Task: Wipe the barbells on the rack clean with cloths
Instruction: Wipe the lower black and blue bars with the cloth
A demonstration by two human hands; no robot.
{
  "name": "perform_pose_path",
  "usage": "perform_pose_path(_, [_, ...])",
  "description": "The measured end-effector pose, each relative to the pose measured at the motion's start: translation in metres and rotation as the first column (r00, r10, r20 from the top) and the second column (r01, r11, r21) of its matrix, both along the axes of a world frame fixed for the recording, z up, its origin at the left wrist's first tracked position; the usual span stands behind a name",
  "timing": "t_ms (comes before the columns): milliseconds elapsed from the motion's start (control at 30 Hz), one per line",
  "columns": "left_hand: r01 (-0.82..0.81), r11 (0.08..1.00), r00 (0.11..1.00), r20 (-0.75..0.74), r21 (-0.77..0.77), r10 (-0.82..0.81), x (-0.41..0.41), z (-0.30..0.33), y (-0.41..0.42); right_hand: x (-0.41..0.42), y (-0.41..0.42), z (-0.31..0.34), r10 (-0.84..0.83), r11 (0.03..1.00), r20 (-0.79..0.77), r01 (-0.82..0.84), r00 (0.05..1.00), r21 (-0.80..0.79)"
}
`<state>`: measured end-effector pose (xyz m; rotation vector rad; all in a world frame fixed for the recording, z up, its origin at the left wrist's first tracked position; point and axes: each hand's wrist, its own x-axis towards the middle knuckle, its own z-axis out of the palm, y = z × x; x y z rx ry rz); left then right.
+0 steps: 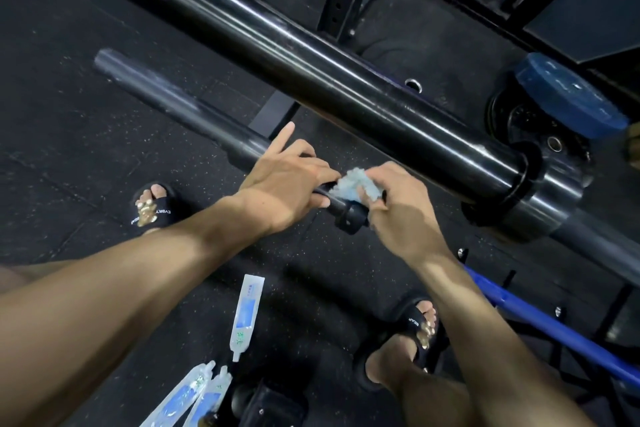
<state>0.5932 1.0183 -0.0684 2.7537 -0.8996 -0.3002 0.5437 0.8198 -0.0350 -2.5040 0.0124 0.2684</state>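
Mid-wipe on lower barbell (194, 121): right hand (398, 208) pinching cloth (356, 185) at collar, left hand (284, 184) gripping shaft; upper barbell (311, 55), twelve o'clock, seemingly still pending.

3 wipe packets (246, 314) — blue plate (571, 94)

Your thick black metal barbell sleeve (311, 66) shines glossy and smooth, streaked with bright highlights. The thinner dark grey metal bar (166, 94) below it looks duller, its finish hazed with pale smears. The crumpled pale blue cloth (356, 187) in your right hand (401, 215) looks soft and nubbly. The black speckled rubber floor (69, 114) is matt and grainy. The white and blue plastic sachets (246, 315) have a slick sheen, and the blue weight plate (568, 94) looks scuffed and dusty.
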Motion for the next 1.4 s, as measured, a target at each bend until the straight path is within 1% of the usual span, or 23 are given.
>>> perform_pose_path(33, [-0.005, 1.000, 1.000, 0.000, 0.004, 0.005, 0.001, 0.000, 0.000, 0.007, -0.002, -0.006, -0.060, 0.998, -0.011, 0.060, 0.998, -0.015])
perform_pose_path(133, [0.010, 1.000, 1.000, 0.001, 0.003, -0.010, 0.001, 0.001, 0.000, 0.021, -0.006, -0.016, -0.239, 0.971, -0.192, 0.235, 0.952, -0.045])
perform_pose_path(200, [0.008, 1.000, 1.000, 0.016, -0.007, -0.008, 0.001, -0.001, 0.000, 0.022, -0.009, -0.022, -0.292, 0.955, -0.218, 0.294, 0.931, -0.025])
perform_pose_path(300, [0.000, 1.000, 1.000, 0.002, -0.003, 0.000, 0.000, -0.001, 0.001, 0.021, -0.011, -0.023, -0.370, 0.929, -0.204, 0.368, 0.906, -0.050])
perform_pose_path(367, [-0.003, 1.000, 1.000, -0.006, -0.008, 0.003, -0.001, 0.000, 0.001, 0.021, -0.013, -0.020, -0.441, 0.882, -0.233, 0.466, 0.867, 0.065])
perform_pose_path(400, [-0.006, 1.000, 1.000, -0.008, -0.012, 0.006, -0.001, -0.001, 0.001, 0.020, -0.011, -0.016, -0.447, 0.869, -0.242, 0.483, 0.861, 0.112])
perform_pose_path(433, [-0.008, 1.000, 1.000, -0.012, -0.013, 0.007, -0.001, -0.001, 0.002, 0.018, -0.008, -0.013, -0.429, 0.872, -0.239, 0.468, 0.871, 0.143])
perform_pose_path(533, [-0.007, 1.000, 1.000, -0.012, -0.007, 0.007, -0.001, -0.002, 0.003, 0.007, -0.004, -0.011, -0.266, 0.948, -0.115, 0.282, 0.957, 0.146])
perform_pose_path(667, [-0.006, 1.000, 1.000, -0.024, 0.012, 0.007, 0.001, -0.001, 0.004, -0.013, -0.008, -0.002, -0.207, 0.954, -0.073, 0.218, 0.976, 0.204])
perform_pose_path(767, [-0.005, 1.000, 0.997, -0.073, 0.026, 0.007, 0.004, 0.000, 0.001, -0.025, -0.005, 0.001, -0.073, 0.986, 0.105, 0.056, 0.992, 0.156])
perform_pose_path(800, [-0.001, 1.000, 0.997, -0.082, 0.028, 0.004, 0.005, 0.001, 0.000, -0.027, -0.002, -0.002, -0.050, 0.990, 0.155, 0.028, 0.987, 0.139])
perform_pose_path(867, [0.005, 1.000, 0.995, -0.095, 0.031, -0.003, 0.006, 0.002, -0.002, -0.024, 0.000, -0.006, -0.089, 0.985, 0.182, 0.059, 0.979, 0.163])
perform_pose_path(933, [0.000, 1.000, 0.994, -0.108, 0.025, 0.002, 0.007, 0.002, -0.002, -0.015, 0.004, -0.004, -0.164, 0.962, 0.107, 0.135, 0.981, 0.238])
perform_pose_path(1000, [0.000, 1.000, 0.992, -0.129, 0.025, 0.003, 0.008, 0.001, -0.001, -0.010, 0.004, -0.003, -0.182, 0.945, 0.039, 0.164, 0.982, 0.283])
perform_pose_path(1067, [0.005, 1.000, 0.991, -0.134, 0.031, -0.001, 0.010, 0.002, -0.001, -0.015, 0.004, -0.002, -0.144, 0.957, 0.105, 0.112, 0.984, 0.269])
perform_pose_path(1133, [0.014, 0.999, 0.988, -0.153, 0.048, -0.007, 0.014, 0.003, -0.002, -0.027, 0.007, -0.004, -0.075, 0.986, 0.193, 0.044, 0.978, 0.162])
perform_pose_path(1167, [0.014, 0.999, 0.985, -0.175, 0.051, -0.005, 0.016, 0.003, -0.002, -0.033, 0.008, -0.006, -0.045, 0.993, 0.209, 0.021, 0.977, 0.119])
perform_pose_path(1200, [0.010, 0.999, 0.979, -0.202, 0.050, 0.000, 0.017, 0.004, -0.003, -0.035, 0.010, -0.007, -0.037, 0.993, 0.221, 0.011, 0.975, 0.117])
perform_pose_path(1267, [-0.001, 0.999, 0.971, -0.239, 0.051, 0.013, 0.019, 0.004, -0.006, -0.031, 0.011, -0.006, -0.076, 0.985, 0.263, 0.031, 0.962, 0.170])
perform_pose_path(1300, [-0.006, 0.998, 0.967, -0.253, 0.060, 0.021, 0.020, 0.005, -0.007, -0.025, 0.008, -0.009, -0.111, 0.974, 0.242, 0.057, 0.964, 0.221])
perform_pose_path(1333, [-0.012, 0.997, 0.962, -0.270, 0.073, 0.031, 0.019, 0.005, -0.008, -0.019, 0.003, -0.015, -0.180, 0.955, 0.166, 0.131, 0.970, 0.267])
perform_pose_path(1367, [-0.016, 0.996, 0.961, -0.274, 0.083, 0.039, 0.019, 0.006, -0.010, -0.015, -0.004, -0.024, -0.262, 0.915, 0.035, 0.237, 0.964, 0.326])
perform_pose_path(1400, [-0.020, 0.996, 0.966, -0.254, 0.085, 0.041, 0.018, 0.006, -0.011, -0.010, -0.013, -0.034, -0.347, 0.870, -0.121, 0.368, 0.930, 0.330])
